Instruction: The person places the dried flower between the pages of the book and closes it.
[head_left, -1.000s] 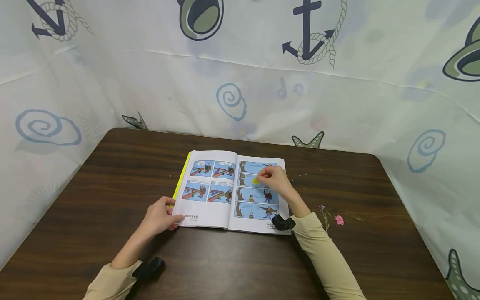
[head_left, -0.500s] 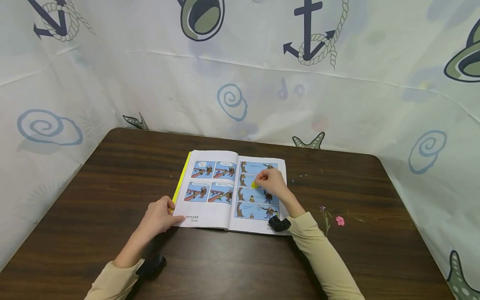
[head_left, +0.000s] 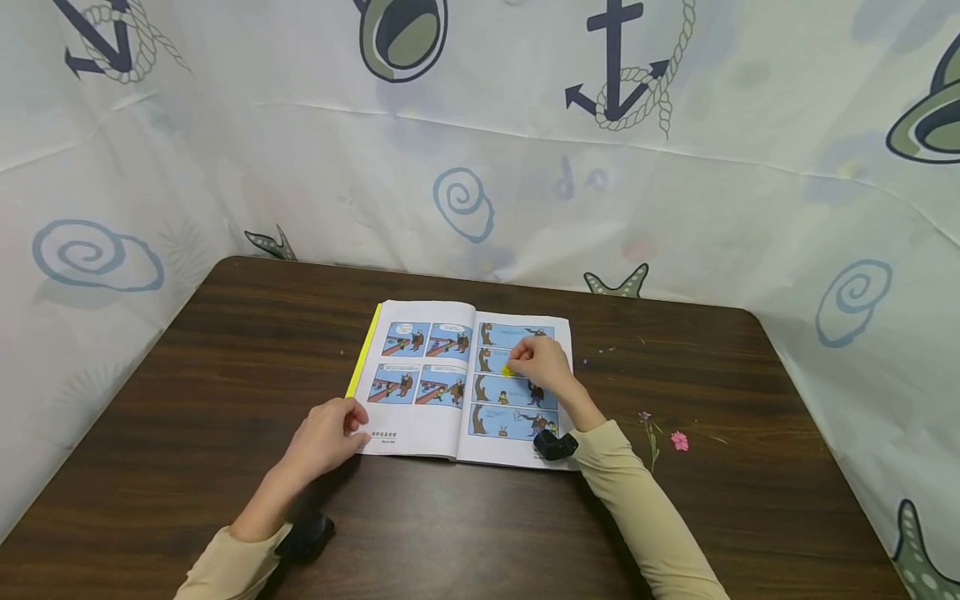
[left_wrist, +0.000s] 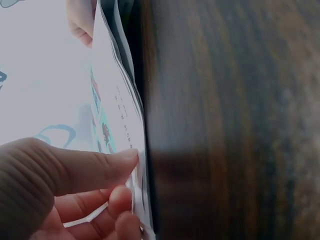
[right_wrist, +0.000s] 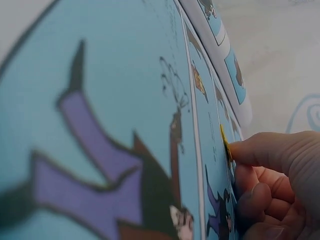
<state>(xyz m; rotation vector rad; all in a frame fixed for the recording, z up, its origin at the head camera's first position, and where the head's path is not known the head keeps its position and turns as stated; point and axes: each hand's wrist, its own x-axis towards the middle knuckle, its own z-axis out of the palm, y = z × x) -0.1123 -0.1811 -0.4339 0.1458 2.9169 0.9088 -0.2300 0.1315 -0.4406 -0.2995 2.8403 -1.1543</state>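
Observation:
An open comic book (head_left: pixel 408 425) lies on the dark wooden table, its pages printed with blue panels. My right hand (head_left: pixel 543 362) is over the right page, pinching a small yellow flower (head_left: pixel 507 370) between thumb and fingertips against the second panel. In the right wrist view the flower (right_wrist: pixel 225 140) shows as a thin yellow sliver under the thumb, close against the paper. At the lower left corner of the left page, my left hand (head_left: pixel 326 433) rests with loosely bent fingers. The left wrist view has its thumb (left_wrist: pixel 107 170) on the page by the edge, fingertips curled beside it.
To the right of the book lie a pink flower (head_left: pixel 679 440) and a thin stem with small purple blossoms (head_left: pixel 649 433). Tiny plant bits are scattered behind them. A patterned white cloth (head_left: pixel 360 192) hangs behind and beside the table (head_left: pixel 187 358).
My left hand has let go of the book's left edge, its fingers coming up over the page corner. The right hand has shifted slightly left and down with the yellow flower.

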